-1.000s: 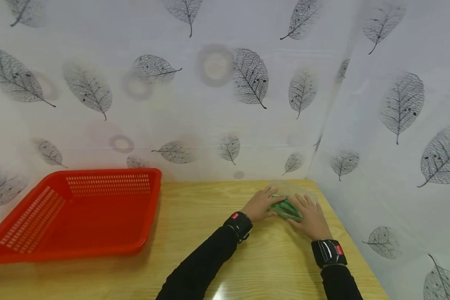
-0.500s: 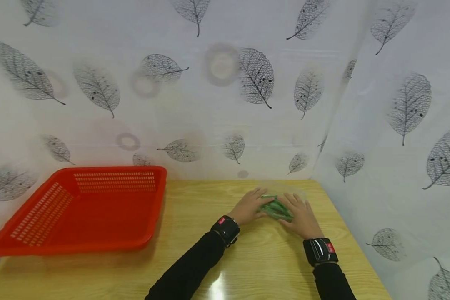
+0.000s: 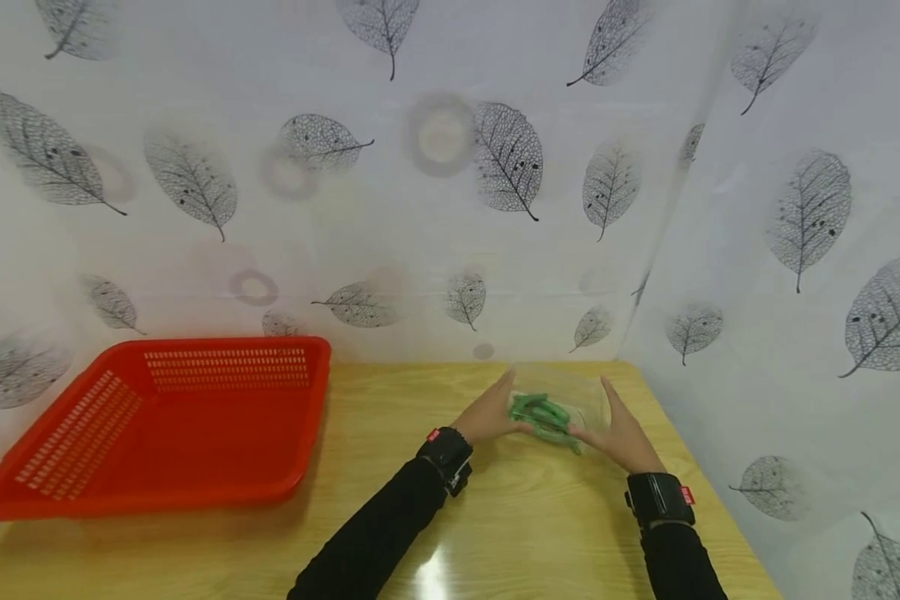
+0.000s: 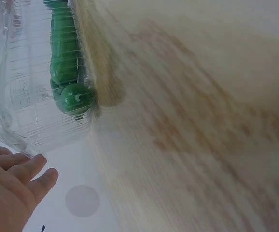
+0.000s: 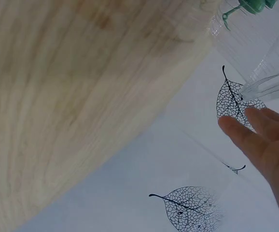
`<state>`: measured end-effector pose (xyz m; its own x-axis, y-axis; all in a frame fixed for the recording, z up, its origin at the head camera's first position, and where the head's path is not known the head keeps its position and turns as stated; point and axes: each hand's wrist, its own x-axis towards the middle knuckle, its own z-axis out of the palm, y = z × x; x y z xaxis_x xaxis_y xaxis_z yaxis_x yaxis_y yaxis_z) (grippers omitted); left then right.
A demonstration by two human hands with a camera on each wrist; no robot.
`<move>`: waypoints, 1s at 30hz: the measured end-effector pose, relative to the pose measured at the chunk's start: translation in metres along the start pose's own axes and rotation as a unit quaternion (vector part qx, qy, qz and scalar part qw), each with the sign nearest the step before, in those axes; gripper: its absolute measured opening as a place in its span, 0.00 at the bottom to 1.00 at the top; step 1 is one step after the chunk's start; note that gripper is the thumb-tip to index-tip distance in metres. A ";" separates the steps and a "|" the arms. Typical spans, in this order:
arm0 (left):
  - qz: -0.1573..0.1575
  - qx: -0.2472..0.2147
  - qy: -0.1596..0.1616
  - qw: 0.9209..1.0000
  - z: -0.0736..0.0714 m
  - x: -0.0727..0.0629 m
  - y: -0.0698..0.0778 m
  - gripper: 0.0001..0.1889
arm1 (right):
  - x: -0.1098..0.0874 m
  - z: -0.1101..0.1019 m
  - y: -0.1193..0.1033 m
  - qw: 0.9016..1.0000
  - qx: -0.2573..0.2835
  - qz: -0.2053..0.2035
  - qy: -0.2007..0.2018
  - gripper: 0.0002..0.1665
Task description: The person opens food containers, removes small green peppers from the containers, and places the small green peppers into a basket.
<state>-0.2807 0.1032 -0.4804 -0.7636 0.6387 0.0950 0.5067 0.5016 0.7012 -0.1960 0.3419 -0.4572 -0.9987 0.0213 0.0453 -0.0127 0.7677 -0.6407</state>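
Observation:
A clear plastic box [image 3: 581,396] sits between my hands near the table's far right corner. Inside it lie several long, shiny green peppers [image 3: 543,412], one with a curly stem visible in the right wrist view. My left hand [image 3: 489,411] is at the box's left side, its thumb by the near edge and its fingers stretched toward the back. In the left wrist view its fingertips [image 4: 40,162] reach a corner of the box. At the other side, my right hand [image 3: 624,435] has its thumb pointing at the peppers and its fingers extended, close to the box's edge.
A large red plastic basket [image 3: 300,442] with slotted walls stands on the left of the wooden table [image 3: 390,467]. A white wall covering [image 3: 420,225] printed with leaves rises along the table's back and right edges.
Both hands have slid from the top of the box to its sides and spread apart, uncovering more of the peppers. The head view has shifted slightly.

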 end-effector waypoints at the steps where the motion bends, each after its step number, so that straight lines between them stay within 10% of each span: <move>1: -0.007 -0.004 -0.002 1.000 0.000 -0.002 -0.001 0.56 | 0.000 0.001 0.002 1.000 -0.008 0.004 -0.008 0.65; 30: -0.035 0.098 0.088 0.991 -0.042 -0.080 -0.006 0.52 | 0.000 0.047 -0.046 0.994 0.033 -0.102 -0.012 0.61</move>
<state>-0.2401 0.0245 -0.4623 -0.8489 0.4949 0.1856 0.5049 0.6554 0.5617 -0.1980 0.2765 -0.4635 -0.9758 -0.1465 0.1621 -0.2178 0.7108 -0.6688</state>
